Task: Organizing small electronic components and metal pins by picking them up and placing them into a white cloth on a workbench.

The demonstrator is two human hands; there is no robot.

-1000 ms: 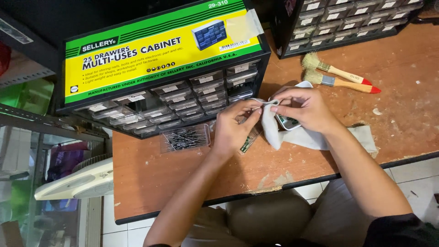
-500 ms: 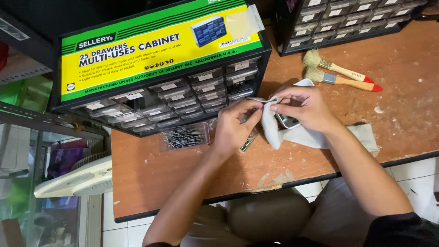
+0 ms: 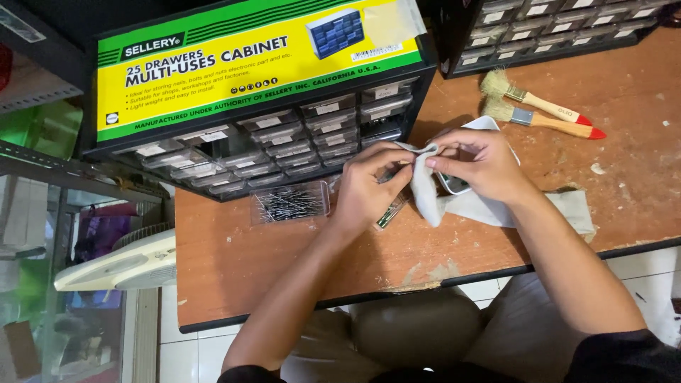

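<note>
White cloth (image 3: 424,195) pinched at its top, hanging folded, over wooden table (image 3: 284,248)

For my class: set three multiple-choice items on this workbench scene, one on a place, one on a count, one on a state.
1. Where does the clear tray of thin metal pins lie?
A. in front of the drawer cabinet
B. on the floor
C. beside the brushes

2. How many paint brushes lie on the table?
A. one
B. two
C. four

3. How is the white cloth held?
A. lying untouched
B. by one hand
C. pinched by the left hand and right hand

Key: 1 A, the tray sits below the drawers; 2 B, two wooden handles show; 3 C, both hands' fingers meet on it.
</note>
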